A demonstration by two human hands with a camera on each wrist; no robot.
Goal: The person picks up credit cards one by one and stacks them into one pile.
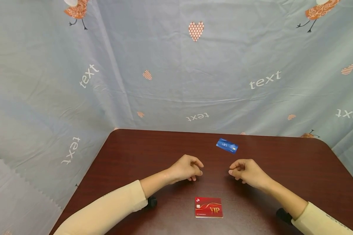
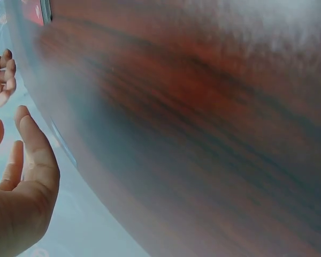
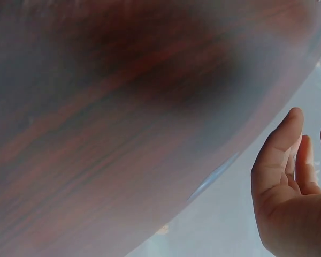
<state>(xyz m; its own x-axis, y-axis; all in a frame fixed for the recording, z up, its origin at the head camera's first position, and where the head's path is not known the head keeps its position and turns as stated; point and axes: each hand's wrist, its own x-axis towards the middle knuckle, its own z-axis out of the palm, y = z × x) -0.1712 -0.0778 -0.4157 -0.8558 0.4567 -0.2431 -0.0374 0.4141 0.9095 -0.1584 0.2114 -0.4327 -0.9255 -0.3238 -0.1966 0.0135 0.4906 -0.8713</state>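
Observation:
On the near part of the table lies a stack of red VIP cards [image 1: 209, 207], squared up with a red card on top. Farther back, a single blue VIP card [image 1: 227, 146] lies flat and slightly turned. My left hand [image 1: 187, 167] hovers left of centre with loosely bent fingers and nothing in it. Opposite it, my right hand [image 1: 249, 172] is also above the table, its fingers loosely bent and holding nothing; the blue card lies beyond it. The left wrist view shows the left hand [image 2: 29, 187] and the edge of the red stack [image 2: 36, 12].
The dark brown table [image 1: 153, 143] has rounded far corners. Behind it and along the left hangs a pale blue printed curtain [image 1: 164, 65]. A black wrist strap [image 1: 283, 215] shows at the right sleeve, another [image 1: 151, 201] at the left.

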